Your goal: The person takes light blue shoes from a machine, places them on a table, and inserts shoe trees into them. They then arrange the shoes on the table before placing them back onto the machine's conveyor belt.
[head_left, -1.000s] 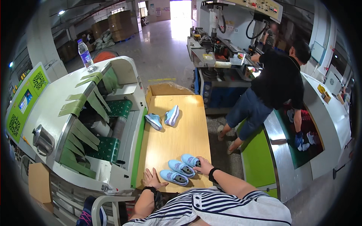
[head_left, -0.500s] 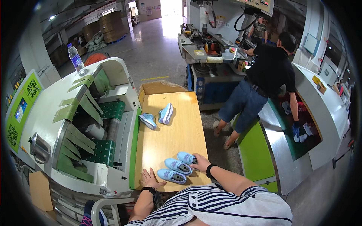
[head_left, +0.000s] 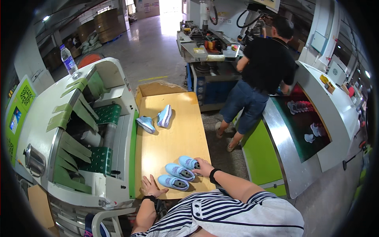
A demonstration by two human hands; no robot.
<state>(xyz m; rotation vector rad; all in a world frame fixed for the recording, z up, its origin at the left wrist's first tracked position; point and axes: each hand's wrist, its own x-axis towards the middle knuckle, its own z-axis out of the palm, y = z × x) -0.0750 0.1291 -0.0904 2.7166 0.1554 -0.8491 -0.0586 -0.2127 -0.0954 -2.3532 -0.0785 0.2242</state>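
Three light-blue sneakers stand side by side at the near end of the wooden tabletop [head_left: 169, 130]: a left one [head_left: 169, 182], a middle one [head_left: 177, 170] and a right one [head_left: 185, 161]. My right hand [head_left: 203, 168] is closed round the heel end of the right sneaker, its fingers partly hiding the opening. Flat on the wood, left of the row, my left hand [head_left: 152, 187] rests with fingers spread and nothing in it. Farther off lie another blue sneaker [head_left: 146, 125] and one tipped on its side [head_left: 164, 116], its pale sole showing.
A white conveyor machine [head_left: 118, 75] with green strip curtains borders the table on the left. It carries a water bottle [head_left: 69, 61] and a metal pitcher [head_left: 34, 160]. At right, a co-worker [head_left: 260, 75] stands beside another conveyor [head_left: 260, 154] carrying shoes.
The whole view has shifted slightly. The co-worker has drawn an arm back from the shoes on the right conveyor. My hands keep their places by the sneakers.
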